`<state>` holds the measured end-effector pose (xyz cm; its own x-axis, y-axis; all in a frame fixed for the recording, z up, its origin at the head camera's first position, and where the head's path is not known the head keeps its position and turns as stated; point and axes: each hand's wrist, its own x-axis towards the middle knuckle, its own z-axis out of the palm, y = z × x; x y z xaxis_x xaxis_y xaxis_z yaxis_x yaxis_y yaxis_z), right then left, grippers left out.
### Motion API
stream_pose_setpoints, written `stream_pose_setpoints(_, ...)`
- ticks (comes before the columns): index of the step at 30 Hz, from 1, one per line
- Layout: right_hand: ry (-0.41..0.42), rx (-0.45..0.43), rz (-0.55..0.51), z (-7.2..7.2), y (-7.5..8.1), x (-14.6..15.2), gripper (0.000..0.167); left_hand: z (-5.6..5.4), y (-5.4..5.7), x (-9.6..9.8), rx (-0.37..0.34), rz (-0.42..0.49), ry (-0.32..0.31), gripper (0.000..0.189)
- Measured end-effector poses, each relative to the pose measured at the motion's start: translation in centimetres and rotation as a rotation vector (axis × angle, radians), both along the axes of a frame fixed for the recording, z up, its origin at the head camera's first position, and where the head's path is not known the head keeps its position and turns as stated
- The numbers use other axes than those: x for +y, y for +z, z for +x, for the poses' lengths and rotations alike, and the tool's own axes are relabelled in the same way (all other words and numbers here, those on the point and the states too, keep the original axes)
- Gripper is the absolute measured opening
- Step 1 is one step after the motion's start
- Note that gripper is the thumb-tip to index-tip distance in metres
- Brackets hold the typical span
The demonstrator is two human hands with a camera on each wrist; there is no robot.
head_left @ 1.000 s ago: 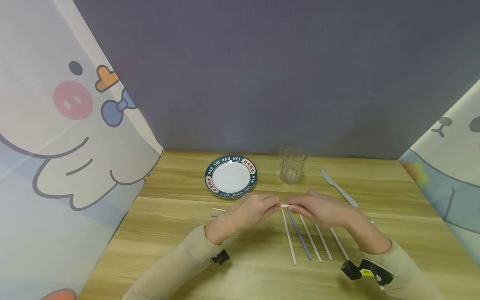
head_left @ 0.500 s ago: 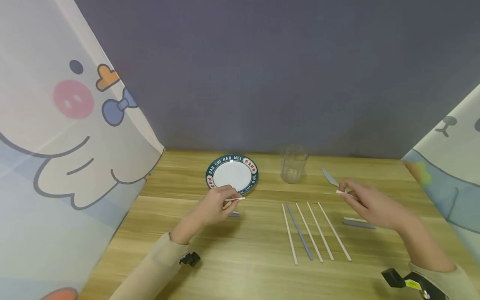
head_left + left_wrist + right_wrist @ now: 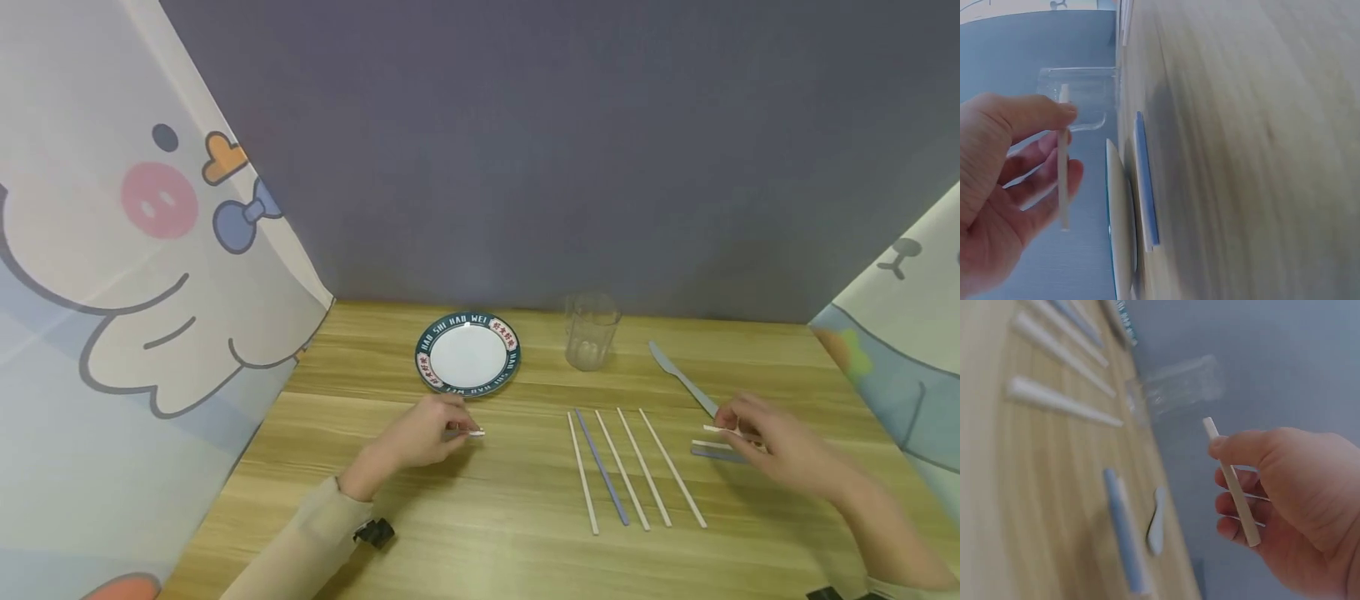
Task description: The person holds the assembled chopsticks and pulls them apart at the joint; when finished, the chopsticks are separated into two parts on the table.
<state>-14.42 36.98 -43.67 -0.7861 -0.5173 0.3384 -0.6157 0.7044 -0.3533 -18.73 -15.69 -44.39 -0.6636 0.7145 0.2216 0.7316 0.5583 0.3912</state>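
My left hand pinches a short white stick between thumb and fingers, just in front of the plate. Beneath that hand a short blue stick lies beside a white one, as the left wrist view shows; the hand hides them in the head view. Another short white stick is pinched in my right hand, over at the right. Below it on the table lie a short white stick and a short blue stick, side by side and partly covered by the hand.
Between the hands lie several long white sticks and one long blue stick, roughly parallel. Behind stand a green-rimmed plate and a clear glass. A knife reaches toward the right hand. A grey wall closes the back.
Both hands were together at one white stick over the long sticks. They have parted to left and right, each with a short white piece, and lowered toward the short sticks on either side.
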Motion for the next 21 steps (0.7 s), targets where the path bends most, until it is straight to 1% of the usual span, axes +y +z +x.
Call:
stream_pose_setpoints(4, -0.010, 0.004, 0.012, 0.3, -1.2, 1.1, 0.043, 0.0, -0.6, 0.0, -0.055, -0.042, -0.011, 0.008)
stream_pose_setpoints(6, 0.002, 0.012, 0.010, 0.4, -1.7, 1.5, 0.044, 0.0, -0.8, 0.0, -0.077, -0.066, -0.015, 0.006)
stream_pose_setpoints(11, 0.017, -0.003, 0.011, 0.6, -3.0, 2.0, 0.042, -0.3, -1.5, -0.1, -0.098, -0.119, -0.012, 0.005)
stream_pose_setpoints(13, 0.015, -0.021, 0.015, 0.7, -3.4, 2.2, 0.041, -0.4, -1.8, -0.2, -0.102, -0.129, 0.000, 0.005)
stream_pose_setpoints(16, 0.019, -0.027, 0.016, 0.8, -3.9, 2.4, 0.041, -0.5, -2.0, -0.3, -0.112, -0.132, 0.015, 0.006)
stream_pose_setpoints(21, 0.027, 0.015, 0.005, 0.7, -4.5, 2.5, 0.044, -0.7, -2.1, -0.3, -0.138, -0.127, 0.021, 0.007)
